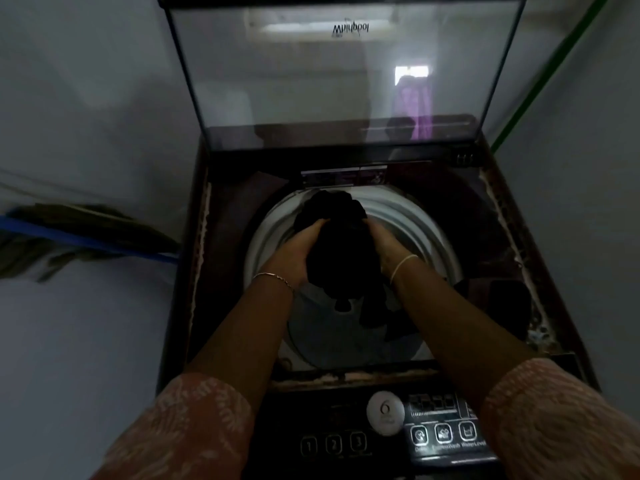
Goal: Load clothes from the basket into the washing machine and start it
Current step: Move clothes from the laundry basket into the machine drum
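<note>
Both hands over the drum [417,220] mouth, dim light.

- Left hand [297,248]: fingers curled forward and dug into the left flank of a black cloth bundle [341,245]. Fingertips are sunk in the folds; how far apart they lie cannot be told.
- Right hand [385,242]: mirrors it on the bundle's right flank, fingers bent round the cloth, tips hidden in it.
- The bundle is squeezed between the two palms. It is soft, matte and crumpled, bunched into a lump above the far half of the drum mouth. Loose ends hang down from it into the drum, near the opening's front edge.
- Thin metal bracelet [273,277] on the left wrist; pale band [403,266] on the right wrist. Both sleeves [194,420] are pinkish with a light leafy print, and they sit on the near side of the drum.

Washing machine [225,237]: top-loader with a dark glossy deck around the drum. A pale, flaky crust runs along the deck's edges. The drum has a smooth white ring at its rim and a greyish wall below.

The glass lid [311,91] stands raised behind the drum. It is dark-framed and reflective, and carries a brand name that reads upside down.

Control panel [446,441]: on the near side of the drum, black, with square icon keys. It has a round white knob [385,412] and three numbered buttons [333,444].

Left of the drum, beyond the machine, a blue-handled broom [86,240] is seen against the pale wall. A green line [547,71] runs up the wall at the drum's far right.
</note>
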`<state>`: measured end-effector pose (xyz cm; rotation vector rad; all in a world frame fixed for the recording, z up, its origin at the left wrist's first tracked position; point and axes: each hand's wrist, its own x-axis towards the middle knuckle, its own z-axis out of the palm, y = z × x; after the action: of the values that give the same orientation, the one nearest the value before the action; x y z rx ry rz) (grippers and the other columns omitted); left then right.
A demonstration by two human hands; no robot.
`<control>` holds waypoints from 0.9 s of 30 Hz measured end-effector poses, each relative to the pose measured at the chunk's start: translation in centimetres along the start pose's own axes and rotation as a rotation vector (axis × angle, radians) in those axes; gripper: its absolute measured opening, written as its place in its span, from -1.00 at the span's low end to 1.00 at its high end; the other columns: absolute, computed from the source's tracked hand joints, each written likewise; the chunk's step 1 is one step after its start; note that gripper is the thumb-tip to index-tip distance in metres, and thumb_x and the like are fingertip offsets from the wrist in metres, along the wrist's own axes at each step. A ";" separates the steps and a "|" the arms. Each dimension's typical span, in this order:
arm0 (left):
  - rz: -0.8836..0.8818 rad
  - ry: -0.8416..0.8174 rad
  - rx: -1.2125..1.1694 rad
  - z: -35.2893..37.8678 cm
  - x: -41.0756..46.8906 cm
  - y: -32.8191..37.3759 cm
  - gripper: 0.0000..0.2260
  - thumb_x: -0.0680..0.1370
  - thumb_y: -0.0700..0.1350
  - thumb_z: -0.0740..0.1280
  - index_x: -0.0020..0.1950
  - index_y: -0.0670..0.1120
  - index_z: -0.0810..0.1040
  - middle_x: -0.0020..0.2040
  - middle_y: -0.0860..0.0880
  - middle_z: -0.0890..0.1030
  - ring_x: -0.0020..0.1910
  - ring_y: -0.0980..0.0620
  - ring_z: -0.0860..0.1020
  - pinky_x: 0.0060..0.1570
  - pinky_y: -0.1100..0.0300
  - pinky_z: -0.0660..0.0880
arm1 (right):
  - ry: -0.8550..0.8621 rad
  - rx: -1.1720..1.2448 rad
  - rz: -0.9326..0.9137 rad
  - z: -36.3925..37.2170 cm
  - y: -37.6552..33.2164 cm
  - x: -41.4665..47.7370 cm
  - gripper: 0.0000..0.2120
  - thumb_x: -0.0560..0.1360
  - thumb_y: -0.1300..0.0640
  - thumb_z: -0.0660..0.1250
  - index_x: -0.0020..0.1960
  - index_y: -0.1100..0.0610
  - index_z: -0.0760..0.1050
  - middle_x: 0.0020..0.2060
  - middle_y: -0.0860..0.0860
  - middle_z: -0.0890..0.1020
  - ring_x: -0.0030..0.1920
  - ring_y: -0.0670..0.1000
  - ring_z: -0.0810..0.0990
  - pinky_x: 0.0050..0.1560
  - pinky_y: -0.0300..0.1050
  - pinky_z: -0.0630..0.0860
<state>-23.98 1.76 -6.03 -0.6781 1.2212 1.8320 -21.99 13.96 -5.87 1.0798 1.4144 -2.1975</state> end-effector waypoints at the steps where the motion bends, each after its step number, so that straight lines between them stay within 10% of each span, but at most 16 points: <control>1: -0.004 0.016 -0.018 -0.1 0.0 0.3 -0.69 0.64 0.00 0.14 0.28 -0.12 0.47 0.03 -0.10 0.57 0.09 -0.05 0.52 0.18 0.13 0.34 | 0.036 0.013 0.025 0.2 0.3 0.8 -0.76 0.64 0.12 0.09 -0.08 0.21 0.46 -0.18 0.10 0.50 -0.22 0.01 0.48 -0.22 -0.19 0.44; 6: -0.086 0.081 0.157 -1.8 3.7 -0.4 -0.59 0.62 0.00 0.21 0.36 -0.24 0.43 0.03 -0.14 0.59 0.02 -0.10 0.56 0.06 0.11 0.45 | 0.091 -0.145 0.115 -2.2 5.3 8.6 -0.57 0.44 0.10 0.35 0.26 0.25 0.49 0.09 0.21 0.61 0.04 0.17 0.62 0.13 0.03 0.56; 11: -0.056 0.196 0.424 -3.1 6.3 -2.0 -0.77 0.61 -0.25 0.16 0.21 -0.26 0.50 -0.24 -0.15 0.50 -0.35 -0.03 0.49 -0.29 0.16 0.50 | 0.060 -0.214 0.203 -1.2 5.7 5.7 -0.88 0.60 0.28 0.16 -0.06 0.27 0.44 -0.29 0.15 0.47 -0.32 0.08 0.46 -0.28 -0.08 0.45; 14: -0.066 0.215 0.406 -3.4 7.4 -2.3 -0.82 0.59 -0.28 0.14 -0.15 -0.20 0.50 -0.24 -0.15 0.51 -0.38 -0.04 0.52 -0.32 0.17 0.50 | 0.037 -0.245 0.240 -1.2 6.2 6.4 -0.87 0.61 0.26 0.14 -0.06 0.23 0.44 -0.27 0.13 0.48 -0.32 0.06 0.46 -0.28 -0.07 0.45; 21: -0.014 0.223 0.357 -2.2 6.5 -3.0 -0.77 0.60 -0.24 0.17 -0.23 -0.20 0.49 -0.58 -0.06 0.56 -0.63 0.05 0.53 -0.60 0.32 0.47 | -0.016 -0.196 0.171 -0.6 5.7 5.7 -0.87 0.55 0.32 0.20 0.01 0.32 0.51 -0.26 0.19 0.54 -0.29 0.12 0.53 -0.23 -0.05 0.50; 27: 0.107 0.228 0.310 -0.1 5.1 -3.7 -0.74 0.47 -0.10 0.31 0.06 -0.23 0.58 -0.01 -0.29 0.60 -0.05 -0.22 0.60 0.13 -0.08 0.52 | -0.017 -0.167 0.116 -2.5 2.0 1.8 -0.87 0.54 0.12 0.26 -0.06 0.19 0.51 -0.19 0.11 0.58 -0.23 0.08 0.57 -0.36 -0.14 0.54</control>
<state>-23.45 4.07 -11.87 -0.6682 1.6784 1.6314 -20.91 15.49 -9.02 1.0535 1.4605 -1.9654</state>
